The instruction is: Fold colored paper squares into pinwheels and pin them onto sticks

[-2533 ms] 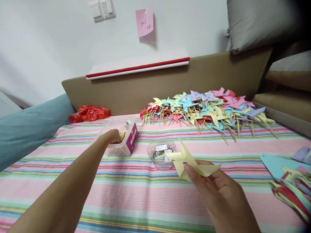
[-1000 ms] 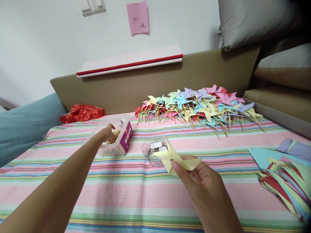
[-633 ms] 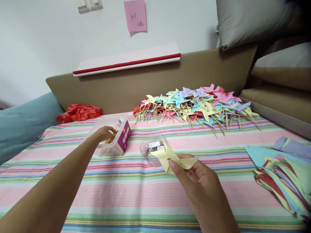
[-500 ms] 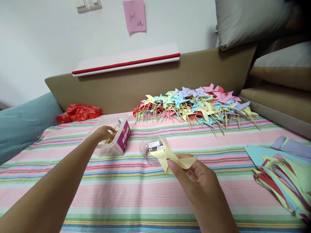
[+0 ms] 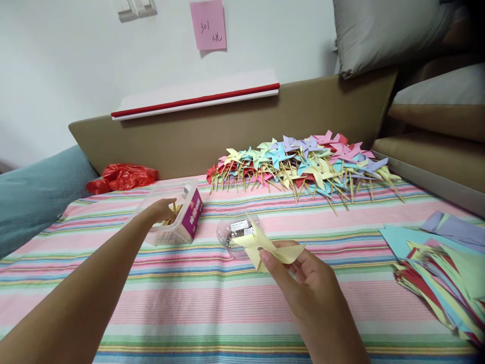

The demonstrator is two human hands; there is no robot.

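My right hand (image 5: 306,283) pinches a pale yellow paper pinwheel head (image 5: 254,243) near its centre, thumb on top, over the striped cloth. A small pin head shows at the middle of the folded paper; no stick is visible on it. My left hand (image 5: 161,210) reaches over the rim into a clear plastic box (image 5: 166,236) with a purple label. Its fingers are closed at a thin wooden stick (image 5: 175,207) among the bunch inside; the thumb is mostly hidden. Between the hands sits a clear round container (image 5: 223,233) with small metal pins and white-labelled packets.
A heap of finished coloured pinwheels (image 5: 280,155) lies along the back. Stacked coloured paper sheets (image 5: 447,283) are at the right. A red plastic bag (image 5: 127,177) rests at the back left, and cushions (image 5: 435,146) border the right side.
My left fingers have drawn closer together at the sticks in the box. The right hand keeps the pinwheel head almost still. The whole view has shifted slightly.
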